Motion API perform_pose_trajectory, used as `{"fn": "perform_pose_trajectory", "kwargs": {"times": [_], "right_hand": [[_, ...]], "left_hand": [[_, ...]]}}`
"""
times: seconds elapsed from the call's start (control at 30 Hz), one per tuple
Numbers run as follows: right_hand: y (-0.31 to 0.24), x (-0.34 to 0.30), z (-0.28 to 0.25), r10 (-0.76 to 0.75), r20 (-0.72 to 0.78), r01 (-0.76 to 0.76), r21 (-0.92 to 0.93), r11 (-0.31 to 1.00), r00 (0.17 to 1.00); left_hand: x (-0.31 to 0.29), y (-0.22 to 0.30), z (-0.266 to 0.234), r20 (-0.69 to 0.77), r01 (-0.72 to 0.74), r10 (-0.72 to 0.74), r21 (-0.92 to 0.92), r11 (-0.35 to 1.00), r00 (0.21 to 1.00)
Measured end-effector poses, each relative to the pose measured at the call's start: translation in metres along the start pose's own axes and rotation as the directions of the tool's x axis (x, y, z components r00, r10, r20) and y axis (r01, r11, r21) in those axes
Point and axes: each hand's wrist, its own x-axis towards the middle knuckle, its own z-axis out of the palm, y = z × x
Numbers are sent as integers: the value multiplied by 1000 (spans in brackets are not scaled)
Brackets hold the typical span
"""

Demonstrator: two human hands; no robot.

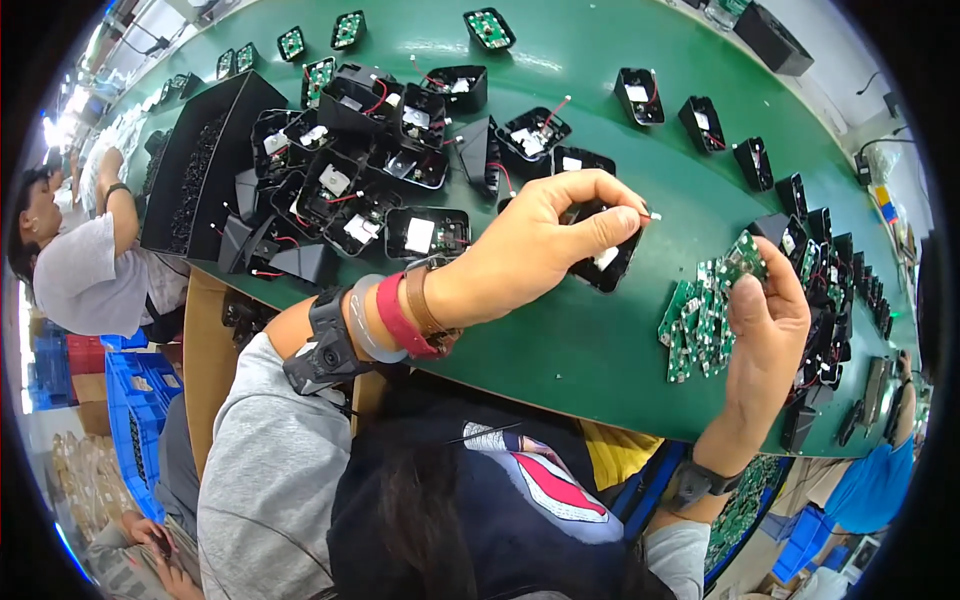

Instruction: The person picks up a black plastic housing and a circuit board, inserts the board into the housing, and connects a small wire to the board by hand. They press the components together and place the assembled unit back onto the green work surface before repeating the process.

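Note:
In the middle of the green table, my left hand (570,230) pinches a thin red wire lead with a small white connector (655,216) at its end. Beneath that hand lies an open black plastic housing (612,272), partly hidden by my fingers. A green circuit board (742,260) is held between the thumb and fingers of my right hand (770,315). That board is above a loose heap of similar green circuit boards (690,335) on the tabletop, and the two hands are apart.
Several black housings (335,180) with wires are piled at the left, beside a black bin (255,105) of small black parts. More housings (700,125) stand at the right. Finished-looking housings with boards (488,30) line the far side. Co-workers (85,250) sit left and right.

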Motion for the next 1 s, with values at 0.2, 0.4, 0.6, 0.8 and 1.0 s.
{"fn": "perform_pose_trajectory", "kwargs": {"times": [0.2,0.4,0.6,0.8,1.0], "right_hand": [[0,-17,55,-104,55,104,1,995,993],[1,-16,47,-5,77,4,16,1000,997],[7,-17,43,63,125,-75,94,993,990],[6,-23,58,-42,117,42,4,999,992],[17,-23,55,-282,116,303,-243,922,952]], "left_hand": [[-6,-7,5,57,-8,8,-7,1000,998],[-8,-10,7,127,-92,91,4,996,988],[-8,-9,7,83,-113,114,-17,993,990],[-7,-15,5,89,-86,81,56,995,993],[-10,-15,9,119,-138,128,79,987,985]]}}
